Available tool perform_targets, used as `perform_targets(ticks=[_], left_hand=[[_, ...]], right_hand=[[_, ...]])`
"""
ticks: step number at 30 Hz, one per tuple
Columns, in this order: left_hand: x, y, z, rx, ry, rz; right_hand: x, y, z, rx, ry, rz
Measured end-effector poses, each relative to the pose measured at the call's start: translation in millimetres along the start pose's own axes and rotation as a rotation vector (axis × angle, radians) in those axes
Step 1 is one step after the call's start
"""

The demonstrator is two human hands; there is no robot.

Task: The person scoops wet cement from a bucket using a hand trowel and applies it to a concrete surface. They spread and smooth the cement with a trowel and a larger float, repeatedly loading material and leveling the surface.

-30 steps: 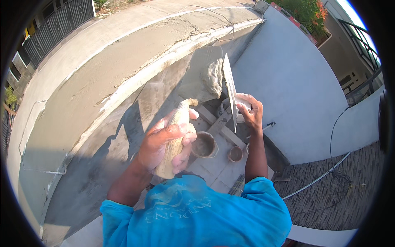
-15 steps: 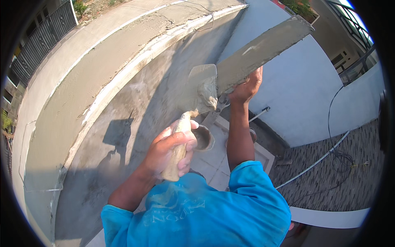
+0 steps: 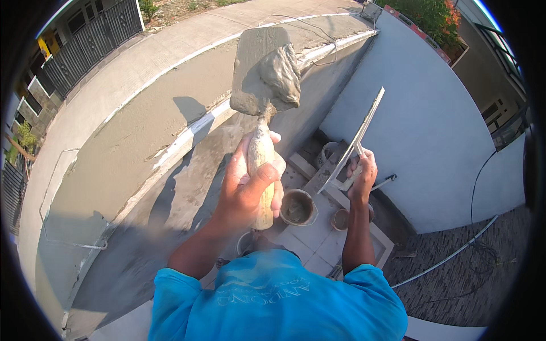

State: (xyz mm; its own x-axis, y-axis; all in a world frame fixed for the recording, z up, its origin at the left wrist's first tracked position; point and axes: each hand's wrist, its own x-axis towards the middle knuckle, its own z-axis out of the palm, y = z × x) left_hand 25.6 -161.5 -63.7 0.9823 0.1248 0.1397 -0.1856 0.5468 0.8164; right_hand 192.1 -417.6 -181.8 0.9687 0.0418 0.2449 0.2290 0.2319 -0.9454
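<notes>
My left hand (image 3: 253, 182) is closed round the wooden handle of a trowel (image 3: 247, 71). The blade points away from me, with a lump of wet mortar (image 3: 281, 75) on its right side. On the right, my right hand (image 3: 364, 173) grips the handle of a long plastering float (image 3: 357, 139), which is tilted nearly edge-on. The two tools are apart. Left of the trowel runs a curved wall top coated in smooth grey mortar (image 3: 136, 136), with a pale ragged inner edge. The trowel's shadow falls on this mortar.
Below my hands stand a mortar bucket (image 3: 298, 207) and a smaller pot (image 3: 340, 219) on pale tiles. A white wall (image 3: 421, 125) rises at the right, with a dark cable (image 3: 473, 187) and a pale pipe (image 3: 443, 253) near it. Bent wire (image 3: 42, 213) lies along the curved wall top.
The trowel and its mortar have moved up and away from the float. The float, earlier lying flat-side up beside the trowel, has dropped lower and turned edge-on. The view has shifted.
</notes>
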Motion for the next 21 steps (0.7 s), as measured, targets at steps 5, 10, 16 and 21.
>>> perform_targets(ticks=[5, 10, 16, 21], left_hand=[[-6.1, 2.2, -17.4, 0.38, 0.247, 0.269], [-31.0, 14.1, -41.1, 0.666, 0.446, 0.318], [-52.1, 22.5, -42.1, 0.656, 0.567, 0.345], [-62.7, 22.6, -48.1, 0.659, 0.626, 0.393]], right_hand=[[-22.6, -84.5, 79.9, -0.075, -0.32, -0.199], [-58.8, -91.4, 168.7, -0.397, -0.512, -0.396], [-73.5, -85.6, 223.5, -0.443, -0.705, -0.522], [-76.9, -81.7, 247.7, -0.478, -0.758, -0.494]])
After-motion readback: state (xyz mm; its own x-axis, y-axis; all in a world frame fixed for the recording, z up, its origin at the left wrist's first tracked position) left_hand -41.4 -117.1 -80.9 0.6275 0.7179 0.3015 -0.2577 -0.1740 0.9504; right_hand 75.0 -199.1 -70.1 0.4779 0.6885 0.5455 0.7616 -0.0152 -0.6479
